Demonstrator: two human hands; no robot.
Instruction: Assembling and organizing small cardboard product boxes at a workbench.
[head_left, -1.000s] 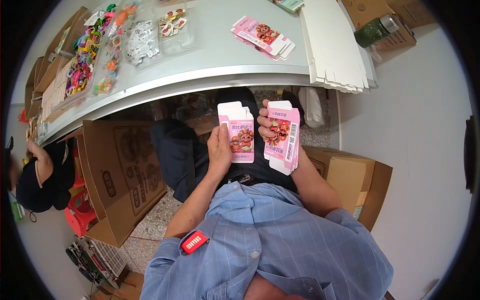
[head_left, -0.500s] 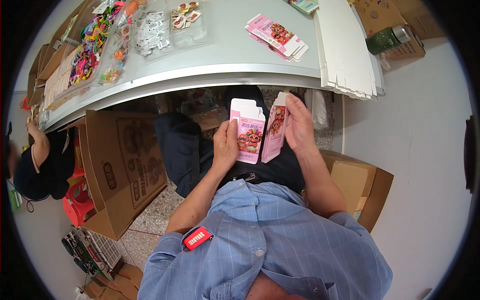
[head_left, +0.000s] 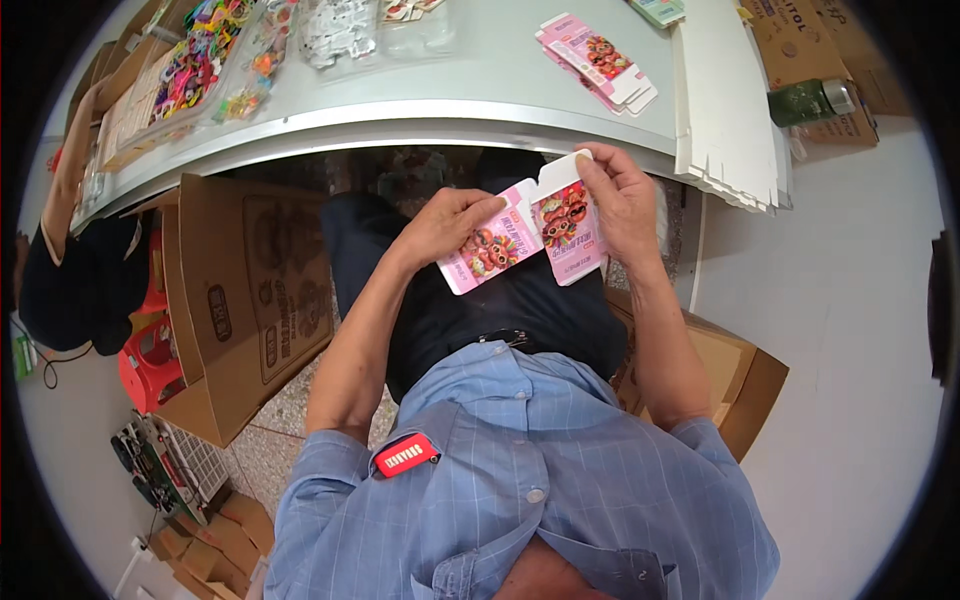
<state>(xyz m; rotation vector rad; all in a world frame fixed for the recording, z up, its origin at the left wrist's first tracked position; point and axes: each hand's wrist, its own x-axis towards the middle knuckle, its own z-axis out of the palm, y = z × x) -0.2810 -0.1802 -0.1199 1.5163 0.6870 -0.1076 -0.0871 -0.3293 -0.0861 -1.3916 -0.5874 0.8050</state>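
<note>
Two pink cartons are held above the lap [head_left: 450, 345], just short of the table [head_left: 480, 95] edge. L carton [head_left: 490, 252] is gripped in the L hand [head_left: 447, 228], thumb laid over the printed face, fingers tucked beneath. R carton [head_left: 570, 225] is pinched in the R hand [head_left: 620, 205], thumb pressed on the face near the upper end, fingers wrapped behind; whether more than one layer is held there can't be told. The inner edges meet or nearly so; actual contact is unclear.

Handling, as judged: v. light, thin card, stiff when flat but easily creased, esp. at the white end flaps. Coated face prob. a bit slippery, so thumb pressure is needed. Best hold: by the long edges or mid-panel, w/ flaps left free. Nothing brittle is expected, only bent corners or scuffed print.

Labels: on both cartons, cartoon figures, a small red mark & dark lettering are printed; at this angle, small print can't be made out. Similar print is carried by the pile [head_left: 600, 65] on the table. White lettering is shown on the red tag [head_left: 405, 456] at the shirt pocket [head_left: 455, 425]. Dark print & logos are borne by the big box [head_left: 245, 300] at L, and lettering by the box [head_left: 810, 50] at upper R, nr the green bottle [head_left: 805, 102].
</note>
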